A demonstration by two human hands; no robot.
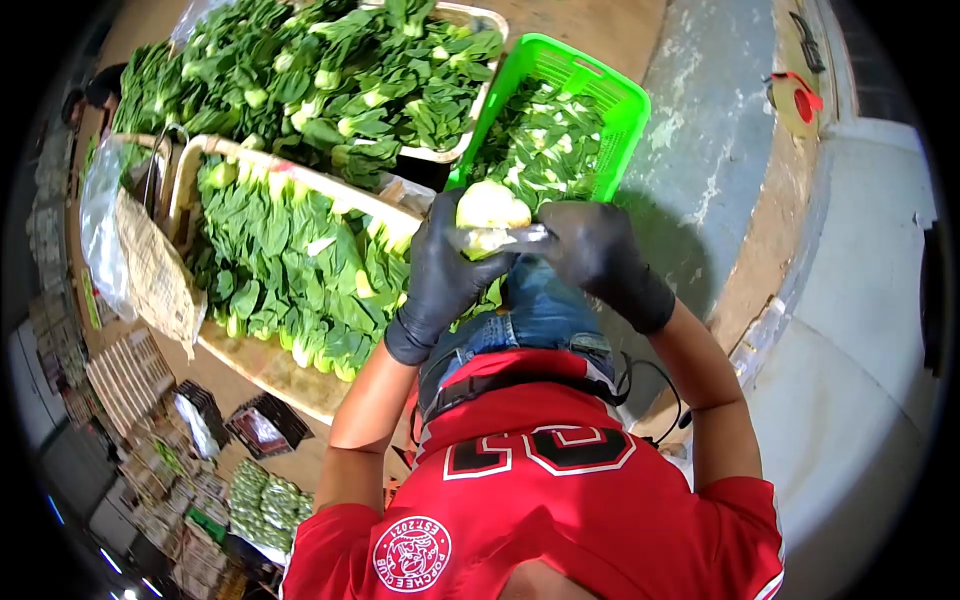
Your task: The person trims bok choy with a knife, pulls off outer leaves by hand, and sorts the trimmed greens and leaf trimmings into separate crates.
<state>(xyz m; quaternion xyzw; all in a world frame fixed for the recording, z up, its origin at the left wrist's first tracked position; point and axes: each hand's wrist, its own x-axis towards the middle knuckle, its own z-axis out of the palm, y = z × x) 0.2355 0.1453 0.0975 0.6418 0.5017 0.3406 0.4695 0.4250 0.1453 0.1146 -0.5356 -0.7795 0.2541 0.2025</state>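
Observation:
My left hand (447,270), in a black glove, is wrapped round a bok choy (492,207) with its pale base facing up. My right hand (590,245), also gloved in black, is closed round the handle of a knife (505,238). The shiny blade lies across the bok choy's base and is partly blurred. Just beyond my hands is a green plastic basket (630,130) holding leaves and pale trimmings (545,140). To the left, rows of bok choy (285,265) fill a pale crate (265,375).
A second pale crate (489,22) heaped with bok choy (330,80) stands at the back left. Plastic bags and a sack (155,265) hang at the left. Dark crates (268,425) and a wooden pallet (128,380) lie lower left. A wall ledge (760,230) runs along the right.

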